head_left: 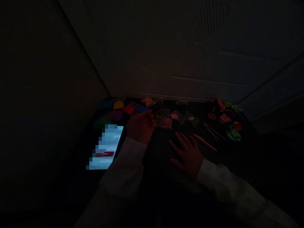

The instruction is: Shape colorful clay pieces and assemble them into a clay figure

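On the dark surface [159, 148], a pink tool [205, 142] lies beside the spread right grip [188, 156].

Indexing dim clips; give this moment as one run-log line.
left hand: beside blue packet, grip unclear | right hand: spread, nearest pink tool | lit screen: at left

Probably a room in a home: heart patterns [149, 77] mark the pale wall [161, 47] behind craft supplies [166, 122].

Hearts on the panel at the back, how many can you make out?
2. The smaller heart is low on the panel, above the blue packet; the larger heart is at the top edge, to its right. Darkness may hide more.
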Demonstrator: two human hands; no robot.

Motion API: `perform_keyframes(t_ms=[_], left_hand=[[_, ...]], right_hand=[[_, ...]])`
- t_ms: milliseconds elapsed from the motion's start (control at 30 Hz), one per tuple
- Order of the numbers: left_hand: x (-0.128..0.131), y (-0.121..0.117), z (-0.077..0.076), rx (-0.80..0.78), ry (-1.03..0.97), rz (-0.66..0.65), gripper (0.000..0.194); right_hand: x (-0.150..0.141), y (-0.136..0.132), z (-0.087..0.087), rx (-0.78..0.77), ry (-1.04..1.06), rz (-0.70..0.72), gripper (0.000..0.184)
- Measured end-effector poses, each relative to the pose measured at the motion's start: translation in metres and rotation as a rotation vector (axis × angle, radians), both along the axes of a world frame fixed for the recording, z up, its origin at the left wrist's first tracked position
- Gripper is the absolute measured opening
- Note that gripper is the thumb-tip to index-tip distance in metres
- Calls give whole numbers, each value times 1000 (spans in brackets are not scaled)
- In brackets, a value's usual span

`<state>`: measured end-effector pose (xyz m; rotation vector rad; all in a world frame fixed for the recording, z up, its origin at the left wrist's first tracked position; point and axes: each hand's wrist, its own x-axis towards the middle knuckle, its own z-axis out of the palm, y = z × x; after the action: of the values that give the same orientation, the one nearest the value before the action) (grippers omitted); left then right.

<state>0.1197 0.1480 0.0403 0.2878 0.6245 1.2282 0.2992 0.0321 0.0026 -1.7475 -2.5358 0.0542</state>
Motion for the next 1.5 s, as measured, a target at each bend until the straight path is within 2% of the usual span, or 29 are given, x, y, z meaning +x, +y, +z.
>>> perform_keyframes(t_ms=[100,267,433,600,733,900,1033,1200,1333,1500], left_hand=[[0,0,0,-9,3,0,16],[0,-2,3,-21,2,-5,16],[0,-1,3,-22,10,-8,16],[0,-1,2,-24,5,-6,16],[1,-1,3,-33,11,-2,16],[2,-2,4,-59,20,-5,17],[2,-2,5,-61,11,-12,16],[0,-1,3,-46,-4,-21,17],[1,-1,2,-43,-1,-24,16],[1,-1,3,-58,12,-12,17]], right_hand=[[-2,0,0,-10,4,34,61],[2,4,1,4,1,-47,61],[0,2,2,-31,20,55,63],[2,4,1,15,8,-32,61],[2,5,2,-9,14,71,63],[4,7,2,3,8,-11,62],[4,7,1,-24,14,84,64],[5,8,0,-1,4,-7,62],[4,7,1,-33,16,114,64],[5,9,1,7,2,18,63]])
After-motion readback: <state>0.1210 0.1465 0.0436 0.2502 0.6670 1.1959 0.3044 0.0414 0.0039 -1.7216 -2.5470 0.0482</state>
